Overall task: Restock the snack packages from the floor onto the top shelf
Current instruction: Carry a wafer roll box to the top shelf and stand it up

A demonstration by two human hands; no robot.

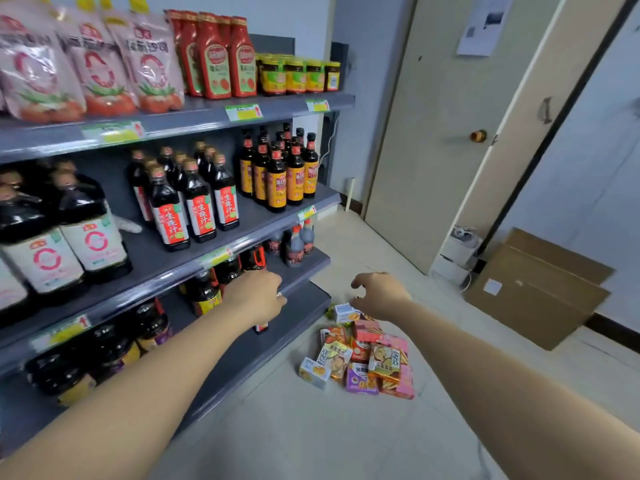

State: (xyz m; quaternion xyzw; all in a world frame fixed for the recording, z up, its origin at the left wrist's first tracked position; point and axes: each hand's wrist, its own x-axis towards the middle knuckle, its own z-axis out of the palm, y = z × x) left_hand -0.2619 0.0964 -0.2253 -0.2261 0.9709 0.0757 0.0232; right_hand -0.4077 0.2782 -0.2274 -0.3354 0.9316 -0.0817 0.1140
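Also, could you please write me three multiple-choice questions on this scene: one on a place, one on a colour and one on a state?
1. Where do the snack packages lie?
A. On the floor, by the end of the shelving
B. On the highest shelf
C. On a flattened carton

2. What colour are the squeeze bottles on the highest shelf in view?
A. Green
B. Red
C. Blue

3. How is the right hand?
A. Gripping a bottle
B. Flat on the floor
C. Holding nothing, fingers loosely curled above the pile

Answers:
1 A, as the pile sits on the pale floor beside the lowest shelf.
2 B, as their bodies and caps are red.
3 C, as nothing shows between its fingers and it hangs over the packages.
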